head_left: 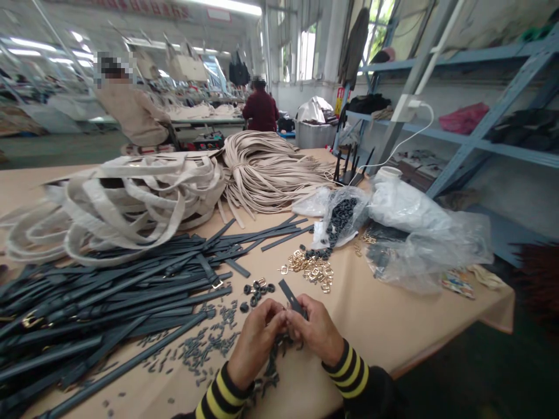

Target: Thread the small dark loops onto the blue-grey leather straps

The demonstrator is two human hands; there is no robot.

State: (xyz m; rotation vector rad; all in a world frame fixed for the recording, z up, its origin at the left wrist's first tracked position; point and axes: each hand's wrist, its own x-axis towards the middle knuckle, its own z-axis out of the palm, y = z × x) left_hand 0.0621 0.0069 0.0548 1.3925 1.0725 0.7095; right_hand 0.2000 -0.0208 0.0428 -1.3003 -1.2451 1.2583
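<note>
My right hand (321, 331) is closed on a short dark strap (287, 293), whose flat end sticks up past my fingers with a small slot in it. My left hand (257, 337) meets it with thumb and fingers pinched together at the strap; what they grip is too small to make out. Below both hands lie dark curled strips (271, 369). Just beyond are small black loops (253, 299) and a pile of gold buckles (312, 267). Left of my left hand, small dark cut pieces (205, 346) are scattered on the brown-covered table (375, 337).
Dark straps (131, 297), some with buckles, cover the left side. Beige strap coils (166, 198) and a beige strip bundle (266, 169) stand behind. Plastic bags (419, 233), black loops and a router (349, 169) are at right, near blue shelving (463, 137). Two people sit farther back.
</note>
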